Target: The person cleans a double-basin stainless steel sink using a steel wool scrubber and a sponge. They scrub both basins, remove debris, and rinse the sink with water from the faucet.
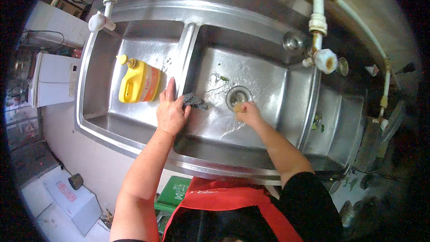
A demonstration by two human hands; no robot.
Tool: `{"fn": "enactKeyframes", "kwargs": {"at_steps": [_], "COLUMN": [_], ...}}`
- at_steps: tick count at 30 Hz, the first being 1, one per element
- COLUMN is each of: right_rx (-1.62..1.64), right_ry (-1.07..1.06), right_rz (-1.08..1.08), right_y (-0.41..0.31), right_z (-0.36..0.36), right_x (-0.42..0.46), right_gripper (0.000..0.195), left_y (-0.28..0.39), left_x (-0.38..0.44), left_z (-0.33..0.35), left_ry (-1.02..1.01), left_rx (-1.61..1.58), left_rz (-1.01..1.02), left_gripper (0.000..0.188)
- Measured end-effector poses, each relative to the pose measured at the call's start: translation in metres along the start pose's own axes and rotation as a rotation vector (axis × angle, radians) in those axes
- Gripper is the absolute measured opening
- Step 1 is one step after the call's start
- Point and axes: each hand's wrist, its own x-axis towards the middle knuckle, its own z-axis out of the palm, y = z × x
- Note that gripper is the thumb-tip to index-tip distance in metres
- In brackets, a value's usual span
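Observation:
My left hand [170, 114] rests over the divider [187, 57] between two stainless steel sink basins, its fingers pointing into the left one. Thumb and fingers grip a dark grey scouring pad [196, 102] that hangs over the right basin. Beside the drain [238, 94] in the right basin, my right hand [251, 114] is closed on a tan sponge-like pad [238, 110], partly hidden by the fingers. Water and green scraps [223, 78] lie on that basin's floor. A yellow plastic jug [134, 82] with its cap off to the side stands in the left basin.
White water pipes with taps [97, 22] [325, 61] reach over the sink from the back. A metal drain strainer [293, 41] sits on the rear ledge. More green scraps lie in a third basin [347, 124] at right. A green crate [173, 191] stands below the front edge.

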Motion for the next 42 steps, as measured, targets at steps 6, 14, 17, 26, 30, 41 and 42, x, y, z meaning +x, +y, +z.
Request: {"fn": "enactKeyframes", "kwargs": {"at_steps": [6,14,17,26,30,41,42], "right_rx": [1.192,-0.031,-0.530,-0.799,-0.827,-0.559,-0.593], "right_ry": [0.333,0.731,0.520,0.341,0.301,0.570,0.686], "right_rz": [0.146,-0.382,-0.183,-0.312,-0.439,-0.696,-0.690], "right_y": [-0.042,-0.137,-0.179,-0.162,-0.163,-0.114,-0.094], "right_z": [-0.141,-0.290,-0.291,-0.295,-0.304,-0.298,-0.281], "right_x": [-0.054,-0.068,-0.066,-0.058,-0.061,-0.054,-0.055], "right_gripper": [0.028,0.046,0.054,0.050,0.037,0.022,0.024], "left_y": [0.000,-0.003,-0.004,0.000,-0.002,-0.003,-0.003], "left_x": [-0.001,-0.003,-0.002,-0.001,-0.003,-0.006,-0.008], "left_z": [0.000,0.002,0.003,-0.005,-0.003,-0.009,-0.011], "left_ry": [-0.012,0.038,-0.008,-0.042,-0.026,-0.052,-0.063], "left_rx": [0.023,0.018,0.049,0.021,0.019,-0.004,0.003], "left_rz": [-0.027,-0.005,-0.020,-0.004,-0.003,-0.046,-0.059], "left_gripper": [0.025,0.025,0.027,0.025,0.023,0.023,0.024]}}
